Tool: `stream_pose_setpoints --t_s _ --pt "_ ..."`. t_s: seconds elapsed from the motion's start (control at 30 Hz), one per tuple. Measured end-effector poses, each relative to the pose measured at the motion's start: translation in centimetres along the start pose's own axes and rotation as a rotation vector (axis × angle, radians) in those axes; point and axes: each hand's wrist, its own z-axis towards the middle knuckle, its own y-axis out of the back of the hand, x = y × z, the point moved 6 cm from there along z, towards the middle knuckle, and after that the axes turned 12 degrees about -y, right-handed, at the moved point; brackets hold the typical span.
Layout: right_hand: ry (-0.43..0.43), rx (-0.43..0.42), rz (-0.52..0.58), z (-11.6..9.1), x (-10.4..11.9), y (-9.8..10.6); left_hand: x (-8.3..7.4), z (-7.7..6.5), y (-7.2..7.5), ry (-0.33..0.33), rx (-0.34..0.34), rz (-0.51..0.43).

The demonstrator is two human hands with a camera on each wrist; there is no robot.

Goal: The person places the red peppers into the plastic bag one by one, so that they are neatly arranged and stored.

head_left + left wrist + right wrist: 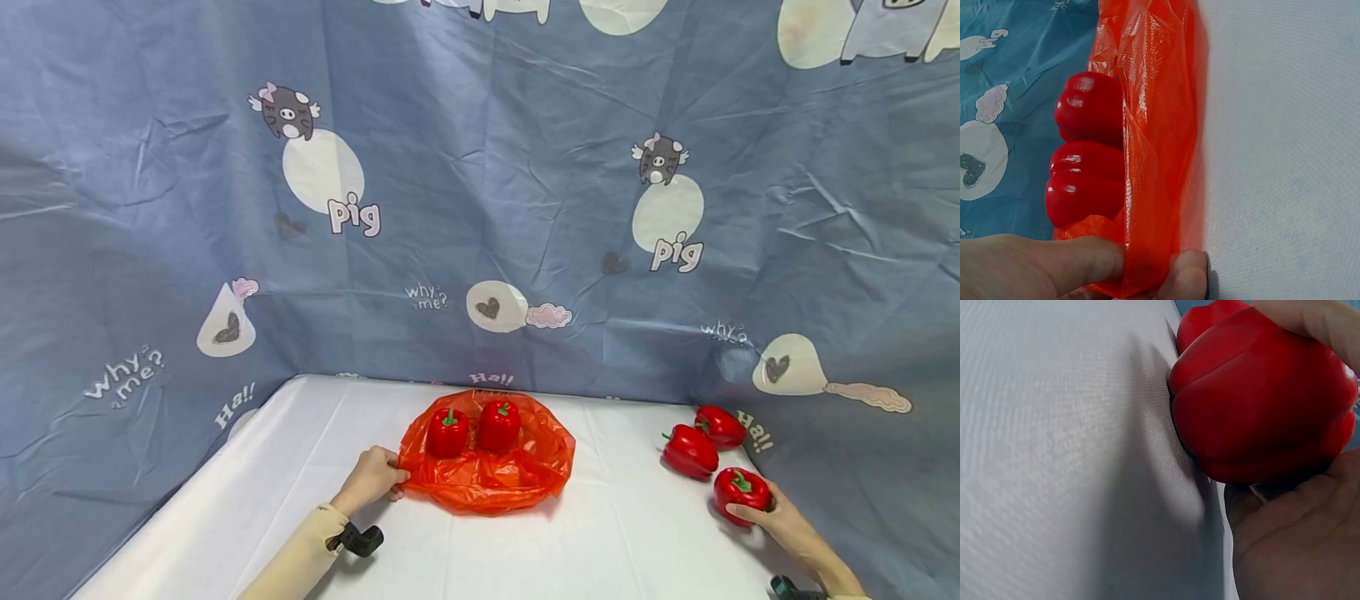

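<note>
An orange-red plastic bag (487, 497) lies spread open on the table, with two red bell peppers, one on the left (447, 435) and one on the right (499, 426), standing inside it. At the bag's left edge my left hand (373, 477) pinches the rim; in the left wrist view the thumb (1085, 259) presses the film against the fingers. Far to the right my right hand (783, 517) grips another red bell pepper (738, 493) between thumb and fingers. Its underside fills much of the right wrist view. Some right fingers are hidden behind it.
Two more red bell peppers, a nearer one (690, 452) and a farther one (722, 426), lie by the table's right edge, just beyond my right hand. A blue printed cloth (480, 192) hangs behind and beside the white-covered table (525, 558).
</note>
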Motion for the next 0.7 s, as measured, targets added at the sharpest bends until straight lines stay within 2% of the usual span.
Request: stream_pose_setpoints --t_s 0.23,0.7 --pt "0.017 0.001 -0.004 -0.01 0.16 0.07 -0.08 0.01 0.03 0.008 -0.002 0.01" --pt "-0.01 0.004 0.032 -0.21 0.49 -0.31 -0.09 -0.06 0.02 -0.008 0.01 -0.013"
